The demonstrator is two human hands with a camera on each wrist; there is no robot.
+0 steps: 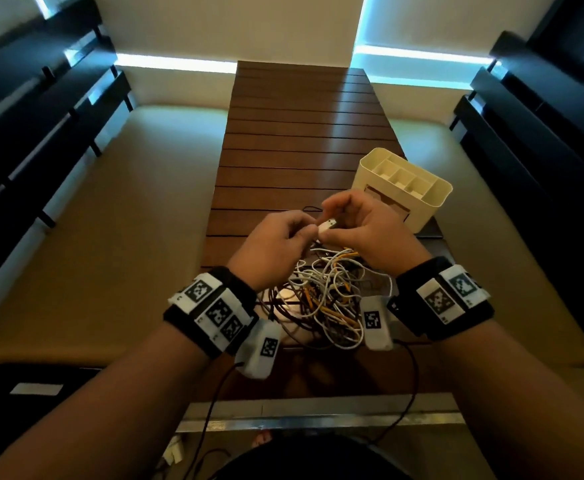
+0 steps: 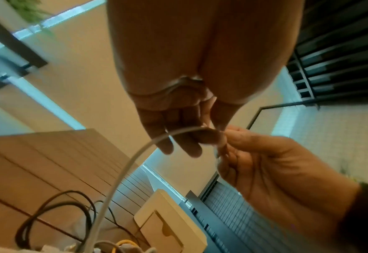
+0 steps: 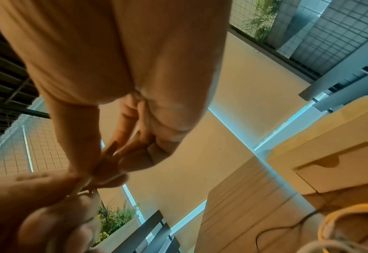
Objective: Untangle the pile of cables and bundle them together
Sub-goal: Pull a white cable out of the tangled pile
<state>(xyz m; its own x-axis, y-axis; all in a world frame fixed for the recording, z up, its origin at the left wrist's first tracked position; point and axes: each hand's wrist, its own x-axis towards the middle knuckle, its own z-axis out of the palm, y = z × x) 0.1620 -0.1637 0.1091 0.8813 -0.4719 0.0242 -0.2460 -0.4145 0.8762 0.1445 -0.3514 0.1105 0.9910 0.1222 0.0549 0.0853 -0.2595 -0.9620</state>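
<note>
A tangled pile of white, yellow and dark cables (image 1: 325, 299) lies on the wooden slatted table (image 1: 294, 140), just in front of me. Both hands are raised above the pile and meet over it. My left hand (image 1: 306, 233) pinches a white cable (image 2: 131, 162) that arcs down into the pile. My right hand (image 1: 347, 220) pinches the same cable at its white USB plug (image 1: 328, 225). In the left wrist view the left hand (image 2: 209, 131) and right hand (image 2: 226, 138) touch at the cable. The right wrist view shows the right hand (image 3: 107, 164) meeting the left hand (image 3: 48, 196); the plug is hidden there.
A cream desk organiser (image 1: 404, 188) with several compartments and a front drawer (image 3: 335, 164) stands on the table to the right, just behind my right hand. Dark slatted benches (image 1: 41, 116) flank the table on both sides. A yellow cable loop (image 3: 341, 215) lies near the organiser.
</note>
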